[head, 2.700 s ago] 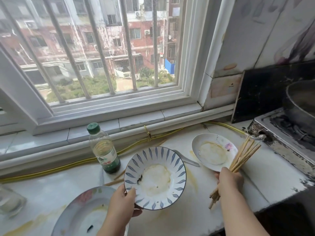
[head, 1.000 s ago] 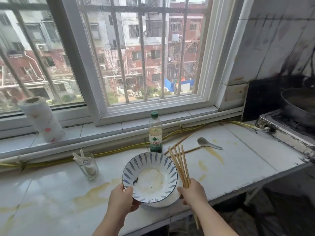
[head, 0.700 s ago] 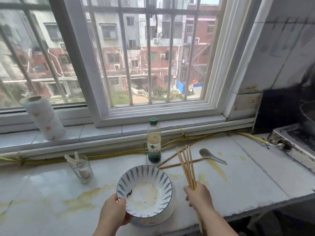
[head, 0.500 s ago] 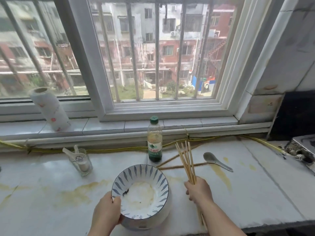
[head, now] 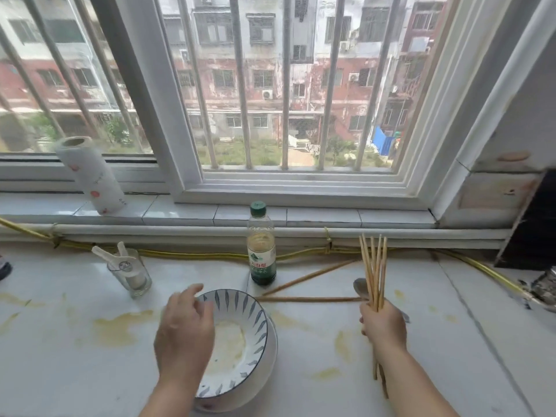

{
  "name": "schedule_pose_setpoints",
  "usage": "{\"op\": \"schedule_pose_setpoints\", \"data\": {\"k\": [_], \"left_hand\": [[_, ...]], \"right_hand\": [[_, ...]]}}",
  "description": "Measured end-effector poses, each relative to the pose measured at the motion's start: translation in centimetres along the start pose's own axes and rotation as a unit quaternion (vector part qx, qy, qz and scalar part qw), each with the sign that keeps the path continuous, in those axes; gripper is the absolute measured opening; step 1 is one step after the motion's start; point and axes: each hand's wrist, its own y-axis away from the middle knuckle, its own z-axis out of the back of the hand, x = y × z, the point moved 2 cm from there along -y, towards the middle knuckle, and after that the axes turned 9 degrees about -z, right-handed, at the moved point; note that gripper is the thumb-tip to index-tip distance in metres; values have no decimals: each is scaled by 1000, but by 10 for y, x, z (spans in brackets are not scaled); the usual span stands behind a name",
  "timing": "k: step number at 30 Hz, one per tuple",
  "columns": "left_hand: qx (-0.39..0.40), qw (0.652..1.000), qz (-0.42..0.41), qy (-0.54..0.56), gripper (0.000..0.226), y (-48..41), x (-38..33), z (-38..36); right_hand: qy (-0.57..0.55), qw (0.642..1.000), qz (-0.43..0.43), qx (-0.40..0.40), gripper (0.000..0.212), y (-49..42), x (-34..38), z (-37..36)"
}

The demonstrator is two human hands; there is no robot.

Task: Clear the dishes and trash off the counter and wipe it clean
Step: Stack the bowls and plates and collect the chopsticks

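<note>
A blue-and-white patterned bowl (head: 240, 341) with yellow residue sits stacked on another dish on the white counter (head: 451, 341). My left hand (head: 183, 332) hovers over the bowl's left rim with fingers spread and relaxed, holding nothing. My right hand (head: 383, 326) grips a bundle of wooden chopsticks (head: 373, 266) upright. Two more chopsticks (head: 307, 288) lie on the counter behind the bowl. A metal spoon (head: 359, 288) lies behind my right hand, partly hidden. Yellow stains mark the counter.
A green-capped bottle (head: 261, 245) stands behind the bowl. A glass (head: 132, 273) holding white spoons is at the left. A paper towel roll (head: 90, 176) leans on the windowsill. A yellow hose (head: 195, 253) runs along the back. The stove edge (head: 544, 287) is at the far right.
My left hand has let go of the bowl and lifted above its left rim. The bowl now rests on the counter. My right hand still holds the chopsticks.
</note>
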Motion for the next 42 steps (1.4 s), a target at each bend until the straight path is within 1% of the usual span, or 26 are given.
{"op": "schedule_pose_setpoints", "data": {"k": [1, 3, 4, 5, 7, 9, 11, 13, 17, 21, 24, 27, 28, 29, 30, 32, 34, 35, 37, 39, 40, 42], "left_hand": [[20, 998, -19, 61, 25, 1, -21, -14], [111, 982, -37, 150, 20, 11, -60, -51], [161, 973, -47, 160, 20, 17, -76, -70], [202, 966, -58, 148, 22, 22, -89, -88], [257, 958, -102, 70, 30, 26, -104, -123], [290, 940, -173, -54, 37, 19, -107, -147], [300, 909, -228, -178, 45, 4, -106, -166], [301, 890, -237, -248, 51, -10, -101, -177], [322, 879, -203, -288, 49, -26, -86, -194], [334, 879, -194, -281, 37, -30, -90, -202], [363, 887, -169, -229, 33, -20, -100, -208], [387, 908, -81, -139, 26, -12, -104, -213], [395, 913, -42, -95, 25, -9, -105, -213], [402, 915, -3, -37, 26, -5, -107, -212], [407, 913, 35, 27, 28, 1, -109, -210], [408, 897, 88, 147, 31, 18, -114, -205], [402, 883, 100, 221, 26, 36, -121, -198], [398, 879, 98, 243, 23, 42, -123, -195], [393, 866, 110, 287, 17, 48, -123, -192], [396, 842, 143, 338, 13, 47, -125, -188], [393, 838, 156, 345, 12, 44, -126, -188], [383, 846, 171, 329, 16, 41, -127, -194]], "right_hand": [[6, 1000, 9, -9, 12, -6, 0, 7], [29, 999, 25, -33, 19, -16, -2, 21], [48, 997, 29, -46, 21, -21, -2, 27], [69, 995, 30, -58, 20, -26, -3, 32], [111, 990, 30, -77, 15, -39, -5, 39], [153, 984, 37, -83, 14, -47, -6, 41], [198, 976, 43, -77, 15, -54, -8, 41], [241, 967, 49, -69, 16, -57, -9, 37], [279, 958, 38, -54, 13, -67, -12, 35], [263, 964, 12, -23, 14, -74, -16, 37], [243, 970, -3, -20, 13, -74, -18, 39], [192, 980, 10, -50, 15, -66, -16, 40], [152, 987, 23, -55, 15, -61, -14, 38], [104, 993, 31, -43, 18, -55, -11, 34], [56, 998, 31, -12, 19, -49, -7, 27], [-32, 997, 0, 71, 18, -34, 1, 10], [-76, 989, -38, 121, 18, -26, 3, -5], [-86, 986, -52, 133, 19, -25, 2, -9], [-101, 983, -66, 139, 12, -25, 2, -8], [-100, 986, -56, 124, 7, -28, 1, 6], [-100, 988, -48, 109, 9, -30, 2, 15], [-99, 991, -42, 75, 14, -36, 1, 33]]}}
